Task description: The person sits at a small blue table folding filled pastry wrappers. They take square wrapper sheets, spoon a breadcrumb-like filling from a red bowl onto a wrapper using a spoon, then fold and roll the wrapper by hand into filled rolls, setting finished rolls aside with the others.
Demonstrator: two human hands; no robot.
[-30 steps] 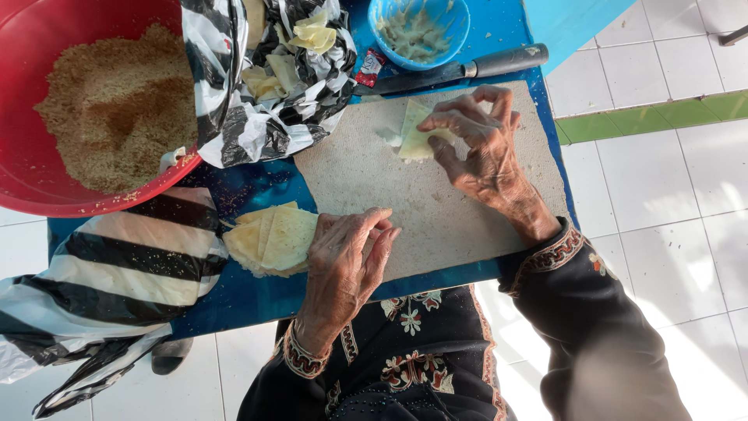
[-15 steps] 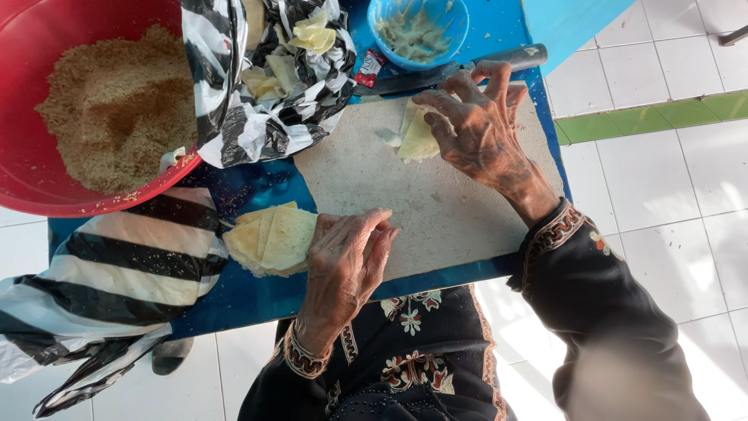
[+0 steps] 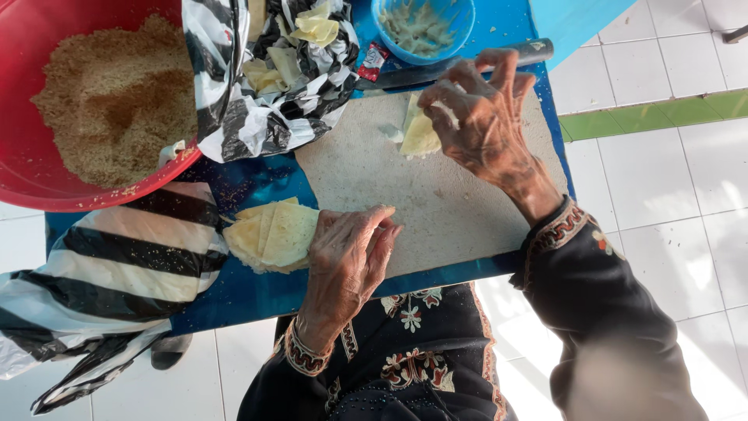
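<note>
The right hand [image 3: 487,121] hides most of the wrapper [image 3: 421,136] and the knife's [image 3: 436,70] middle; the red bowl [image 3: 47,191] runs off-frame.

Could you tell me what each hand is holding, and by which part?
Right hand pinches a pale wrapper at its near edge. Left hand rests against the wrapper stack, gripping nothing.

right hand [image 3: 487,117] now lifting pale wrapper [image 3: 421,134] off board [image 3: 436,203]
</note>
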